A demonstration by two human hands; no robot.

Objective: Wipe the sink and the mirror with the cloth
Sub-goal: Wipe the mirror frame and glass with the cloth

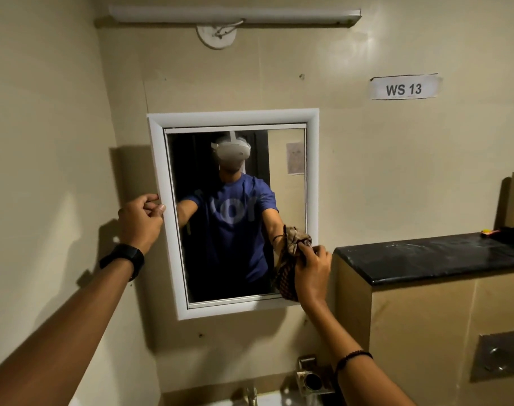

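- Hanging on the beige wall, one mirror [238, 206] in a white frame [173, 259] stands with its long axis up and down, glass facing the camera; through the wide lens it looks slightly tilted.
- One cloth [289, 268], brown and checked, is bunched in the right hand [311, 271] and pressed against the lower right corner of the glass, close to the frame's right side. The bundle runs roughly upright, its crumpled top pointing up and its lower end hanging to the frame's bottom rail.
- The right hand's fingers are closed around the cloth, gripping it tight.
- The left hand [140, 221] rests on the left edge of the frame at mid-height, thumb on the front of the frame and fingers curled, loosely closed with nothing else in it.
- Two arms reach in from below: the left wrist bears one dark watch [124, 260], the right one thin beaded band [352, 358].
- The glass reflects a person in a blue shirt wearing a white headset.
- One paper label [403, 87] reading "WS 13" sits on the wall above and right of the mirror.
- One black-topped ledge [425, 259] stands right of the mirror, just beside the right hand.
- At the bottom edge, one tap [251, 395] and a sliver of the white sink [276, 401] show below the mirror.
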